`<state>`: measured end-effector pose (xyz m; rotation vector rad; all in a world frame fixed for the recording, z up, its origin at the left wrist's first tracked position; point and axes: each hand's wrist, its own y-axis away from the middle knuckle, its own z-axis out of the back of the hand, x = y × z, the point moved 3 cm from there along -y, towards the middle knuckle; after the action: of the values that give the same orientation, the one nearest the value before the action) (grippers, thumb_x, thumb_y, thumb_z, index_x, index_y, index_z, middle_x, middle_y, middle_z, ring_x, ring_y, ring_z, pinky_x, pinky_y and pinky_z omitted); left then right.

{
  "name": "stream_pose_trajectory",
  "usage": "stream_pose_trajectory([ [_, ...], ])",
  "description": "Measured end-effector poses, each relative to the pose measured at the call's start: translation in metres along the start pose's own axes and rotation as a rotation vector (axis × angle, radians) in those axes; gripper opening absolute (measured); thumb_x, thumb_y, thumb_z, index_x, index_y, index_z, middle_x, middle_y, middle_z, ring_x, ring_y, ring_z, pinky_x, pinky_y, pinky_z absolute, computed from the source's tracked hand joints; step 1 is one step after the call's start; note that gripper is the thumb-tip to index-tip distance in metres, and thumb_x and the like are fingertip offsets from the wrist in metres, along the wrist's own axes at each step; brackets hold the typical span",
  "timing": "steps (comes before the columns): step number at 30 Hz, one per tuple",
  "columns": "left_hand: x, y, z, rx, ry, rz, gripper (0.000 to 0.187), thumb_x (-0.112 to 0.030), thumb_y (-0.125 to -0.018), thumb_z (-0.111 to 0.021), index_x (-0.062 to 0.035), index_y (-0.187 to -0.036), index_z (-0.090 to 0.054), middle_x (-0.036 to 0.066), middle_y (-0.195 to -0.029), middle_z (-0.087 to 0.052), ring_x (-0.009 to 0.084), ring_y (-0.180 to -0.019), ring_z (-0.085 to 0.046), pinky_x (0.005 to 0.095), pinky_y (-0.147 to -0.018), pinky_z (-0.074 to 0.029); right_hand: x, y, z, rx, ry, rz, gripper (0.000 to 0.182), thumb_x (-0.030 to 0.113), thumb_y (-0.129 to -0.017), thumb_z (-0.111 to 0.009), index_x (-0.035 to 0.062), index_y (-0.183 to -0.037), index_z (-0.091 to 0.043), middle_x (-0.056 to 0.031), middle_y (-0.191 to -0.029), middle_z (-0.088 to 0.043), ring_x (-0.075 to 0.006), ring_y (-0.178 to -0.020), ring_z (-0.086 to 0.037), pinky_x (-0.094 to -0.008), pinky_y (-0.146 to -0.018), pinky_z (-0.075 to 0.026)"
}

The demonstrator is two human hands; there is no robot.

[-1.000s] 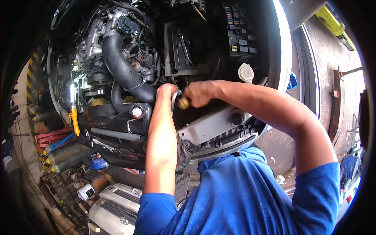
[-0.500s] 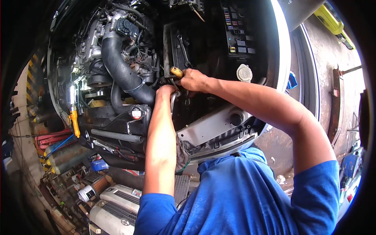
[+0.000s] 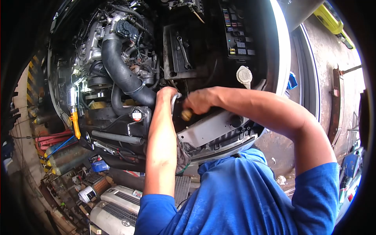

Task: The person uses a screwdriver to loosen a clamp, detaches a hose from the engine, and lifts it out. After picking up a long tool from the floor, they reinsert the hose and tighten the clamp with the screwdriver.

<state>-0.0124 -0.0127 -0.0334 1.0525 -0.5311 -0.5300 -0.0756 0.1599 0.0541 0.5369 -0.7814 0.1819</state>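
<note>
My right hand (image 3: 200, 101) is closed around a yellow-handled tool (image 3: 187, 114), blurred by motion; its working end is hidden, so I cannot make out its kind. My left hand (image 3: 167, 92) reaches down beside the large black air hose (image 3: 121, 66), its fingers out of sight. Right next to it is a curved grey metal pipe or bar (image 3: 174, 98). Farther back, a combination wrench (image 3: 183, 51) lies on a dark rectangular tray (image 3: 168, 58).
The radiator with its cap (image 3: 136, 114) is left of my arms. A lit work lamp (image 3: 73, 117) hangs at the far left. A fuse box (image 3: 237, 35) and a white-capped reservoir neck (image 3: 244, 74) are on the right. A grey crossmember (image 3: 205, 131) runs in front.
My right hand has swung down toward me with the yellow-handled tool, away from the tray edge. My left hand stays in nearly the same place.
</note>
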Motion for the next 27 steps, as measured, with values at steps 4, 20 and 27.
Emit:
stream_pose_trajectory([
  [4,0.006,-0.027,-0.007,0.081,-0.043,-0.015,0.024,-0.036,-0.080,-0.075,-0.0156,-0.092,-0.079,0.007,-0.094,-0.077,0.0217,-0.081,-0.072,0.0407,-0.077,-0.056,-0.009,-0.001,0.010,-0.093,-0.063,-0.152,0.035,0.021,-0.088,-0.064,0.0095,-0.121,-0.070,-0.0221,-0.111,-0.073,-0.0384,-0.108,-0.069,-0.0472,-0.093,-0.056],
  [20,0.022,-0.045,-0.021,-0.016,0.537,0.064,0.027,-0.032,-0.080,-0.075,-0.0076,-0.092,-0.081,0.013,-0.094,-0.078,0.0264,-0.086,-0.076,0.0403,-0.080,-0.058,-0.029,-0.014,0.024,-0.521,-0.321,-0.461,0.026,0.022,-0.088,-0.063,0.0013,-0.099,-0.075,-0.0271,-0.096,-0.073,-0.0420,-0.100,-0.071,-0.0491,-0.084,-0.058],
  [27,0.001,-0.011,-0.004,0.109,-0.056,0.052,0.028,-0.035,-0.085,-0.069,-0.0104,-0.094,-0.081,0.012,-0.101,-0.078,0.0272,-0.089,-0.075,0.0396,-0.080,-0.058,0.000,0.006,0.006,-0.027,-0.033,-0.042,0.038,0.015,-0.088,-0.062,0.0152,-0.124,-0.071,-0.0178,-0.113,-0.074,-0.0377,-0.110,-0.069,-0.0463,-0.095,-0.055],
])
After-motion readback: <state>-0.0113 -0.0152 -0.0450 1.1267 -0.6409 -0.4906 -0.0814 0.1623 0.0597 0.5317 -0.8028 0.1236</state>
